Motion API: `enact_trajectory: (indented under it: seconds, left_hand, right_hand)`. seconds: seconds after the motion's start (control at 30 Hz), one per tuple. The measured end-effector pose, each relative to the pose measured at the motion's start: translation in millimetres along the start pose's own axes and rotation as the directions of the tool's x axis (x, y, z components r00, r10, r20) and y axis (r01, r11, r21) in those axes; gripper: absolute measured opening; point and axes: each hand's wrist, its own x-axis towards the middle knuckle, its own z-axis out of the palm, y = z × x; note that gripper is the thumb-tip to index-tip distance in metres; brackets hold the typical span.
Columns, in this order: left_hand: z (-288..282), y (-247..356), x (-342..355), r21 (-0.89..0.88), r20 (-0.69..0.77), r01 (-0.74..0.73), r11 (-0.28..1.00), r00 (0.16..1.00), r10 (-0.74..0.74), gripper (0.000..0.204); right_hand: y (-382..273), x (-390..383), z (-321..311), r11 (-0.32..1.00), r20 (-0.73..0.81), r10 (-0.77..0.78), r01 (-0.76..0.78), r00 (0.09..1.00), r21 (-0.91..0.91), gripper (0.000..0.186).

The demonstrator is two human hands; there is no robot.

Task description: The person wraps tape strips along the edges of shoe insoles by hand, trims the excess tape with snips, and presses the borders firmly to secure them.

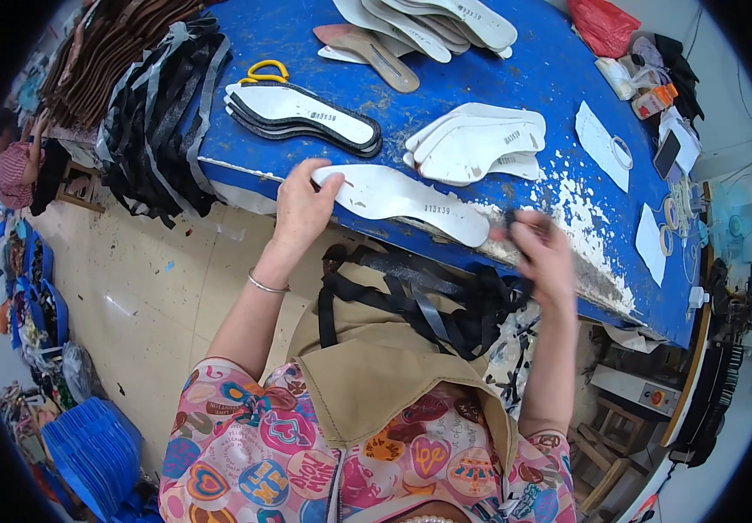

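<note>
My left hand [303, 202] pinches the toe end of a white insole [393, 199] at the blue table's front edge. My right hand [540, 253] is blurred beside the insole's other end, its fingers curled round a small dark thing I cannot make out. Behind the insole sit a stack of white insoles [472, 139] and another of white insoles edged in black [302, 118], with a yellow-handled tool [267, 70] behind the latter. Black strips [393, 288] hang over the brown apron [345, 331] below my hands.
The blue table [568, 70] also holds more insoles [420, 26], papers [598, 144], a phone [668, 152] and tape rolls [668, 227]. Black strips [162, 122] and brown pieces [88, 44] are piled at left. A co-worker [19, 166] is at far left. Blue bins [93, 440] stand on the floor.
</note>
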Motion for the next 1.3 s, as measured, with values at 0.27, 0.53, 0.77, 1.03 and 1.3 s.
enact_trajectory:
  seconds: [0.27,0.53,0.77,1.03,1.3]
  left_hand:
    - [-11,8,-14,-0.607,0.216,0.287,0.741,0.957,-0.194,0.013]
    - [28,15,2,-0.822,0.157,0.188,0.538,0.982,-0.103,0.013]
    - [62,19,-3,-0.868,0.253,0.173,0.465,0.960,0.117,0.022]
    - [58,25,-6,-0.876,0.235,0.141,0.461,0.960,0.152,0.051]
    - [54,23,-4,-0.898,0.210,0.109,0.427,0.957,0.199,0.072]
  right_hand:
    - [-8,105,87,0.970,0.133,-0.102,0.069,0.986,0.233,0.010]
    - [-50,84,36,0.920,-0.053,-0.376,0.380,0.925,0.094,0.021]
    - [-64,18,53,0.875,0.250,-0.332,0.396,0.910,-0.279,0.010]
    - [-38,68,106,0.605,0.429,-0.174,0.440,0.886,-0.664,0.014]
    - [-43,81,119,0.537,0.416,-0.140,0.422,0.899,-0.731,0.014]
